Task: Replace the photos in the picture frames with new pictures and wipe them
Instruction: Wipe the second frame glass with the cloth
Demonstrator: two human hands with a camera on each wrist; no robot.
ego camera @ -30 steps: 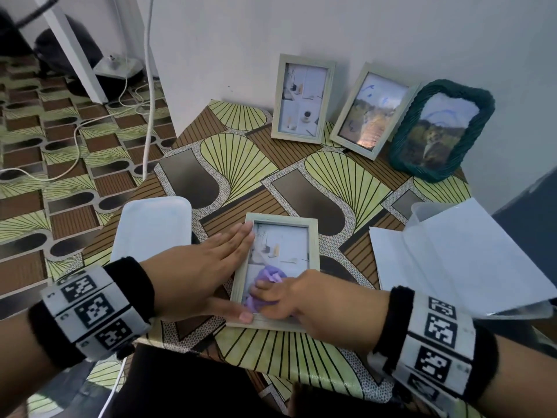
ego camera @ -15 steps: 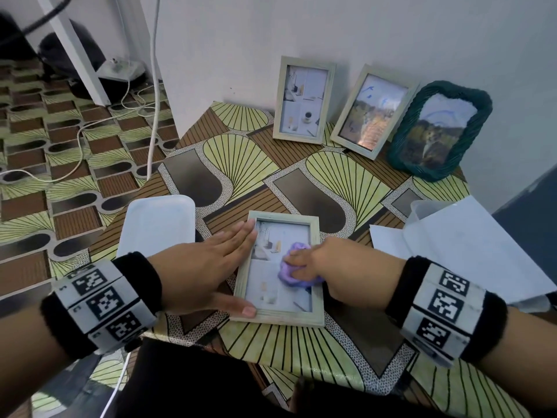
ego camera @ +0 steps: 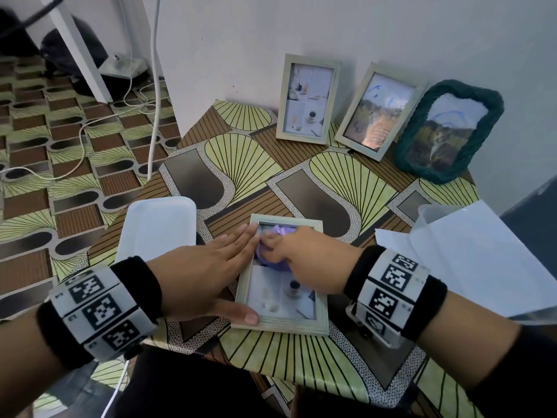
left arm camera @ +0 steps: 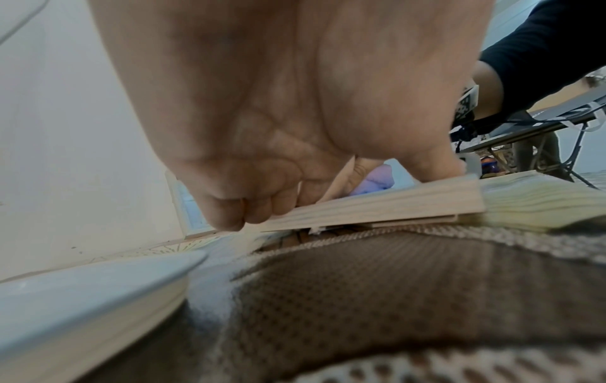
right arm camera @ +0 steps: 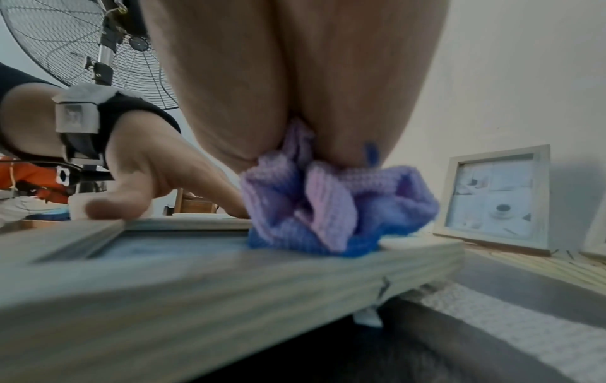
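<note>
A pale wooden picture frame lies flat on the patterned table in front of me, and its edge shows in the wrist views. My left hand lies flat with straight fingers on the frame's left edge, the thumb on the lower left corner. My right hand grips a bunched purple cloth and presses it on the upper part of the glass.
Three more frames lean on the wall: a pale one, a tilted pale one and a green woven one. A white tray sits left of my hand. White sheets lie at the right. Cables run over the floor.
My right hand has swept the cloth from the lower left of the glass up to its top. The left hand has stayed on the frame's left edge.
</note>
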